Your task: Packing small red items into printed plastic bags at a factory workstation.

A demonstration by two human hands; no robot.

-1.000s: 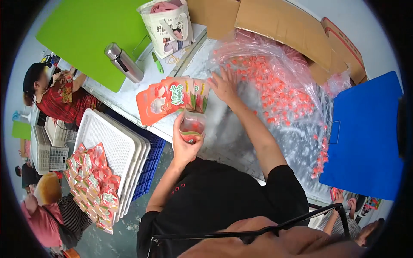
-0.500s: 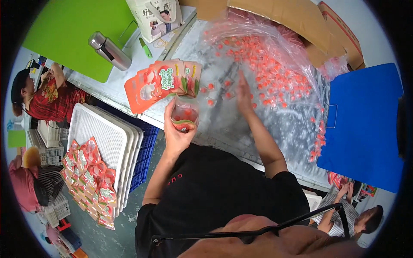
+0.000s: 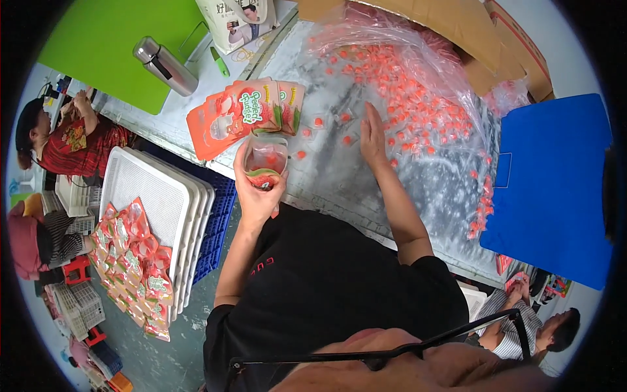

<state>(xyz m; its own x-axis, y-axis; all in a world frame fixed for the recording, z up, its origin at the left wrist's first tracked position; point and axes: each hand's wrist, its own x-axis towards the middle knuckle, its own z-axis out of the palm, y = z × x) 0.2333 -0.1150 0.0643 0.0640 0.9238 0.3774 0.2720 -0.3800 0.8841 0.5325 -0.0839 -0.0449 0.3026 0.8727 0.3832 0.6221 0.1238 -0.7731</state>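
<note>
An open pouch (image 3: 264, 160) is held upright in the left hand (image 3: 256, 193), fingers wrapped around its lower half, just over the near table edge (image 3: 339, 212). The mouth could be squeezed shut or the pouch tipped, and whatever is inside could be spilled toward the floor. The right hand (image 3: 373, 134) is laid flat and open on the clear plastic sheet (image 3: 418, 163), holding nothing, among loose red candies (image 3: 392, 98); 1 or 2 could be flicked off the slick sheet if swept too fast. Beyond the pouch, a fanned stack of flat pouches (image 3: 245, 114) could be knocked sideways.
</note>
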